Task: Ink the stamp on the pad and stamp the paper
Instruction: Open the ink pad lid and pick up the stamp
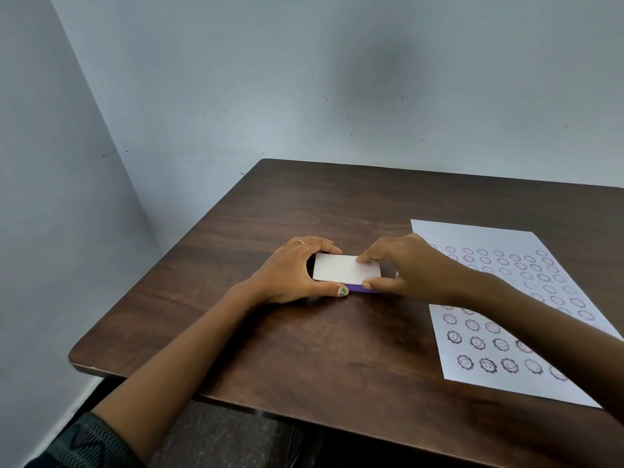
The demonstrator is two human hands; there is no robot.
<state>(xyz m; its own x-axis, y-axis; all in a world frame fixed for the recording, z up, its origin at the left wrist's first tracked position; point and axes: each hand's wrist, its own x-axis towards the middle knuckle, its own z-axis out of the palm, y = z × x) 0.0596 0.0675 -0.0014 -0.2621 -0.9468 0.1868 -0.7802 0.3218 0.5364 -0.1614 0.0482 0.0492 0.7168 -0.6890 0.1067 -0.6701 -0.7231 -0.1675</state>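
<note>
Both hands, left [293, 271] and right [401, 265], clamped on closed ink pad [346, 270]: light, rigid; lift lid edges.

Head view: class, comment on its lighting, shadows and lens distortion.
Head view: soft, even light, no glare; faint shadows beside the hands on the ink pad; a dim blotch on the wall; wide-angle lens bows the table edges; paper stamps stay sharp.

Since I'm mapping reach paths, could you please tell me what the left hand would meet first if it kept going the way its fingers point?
Probably the right hand, gripping the ink pad case's opposite end.
</note>
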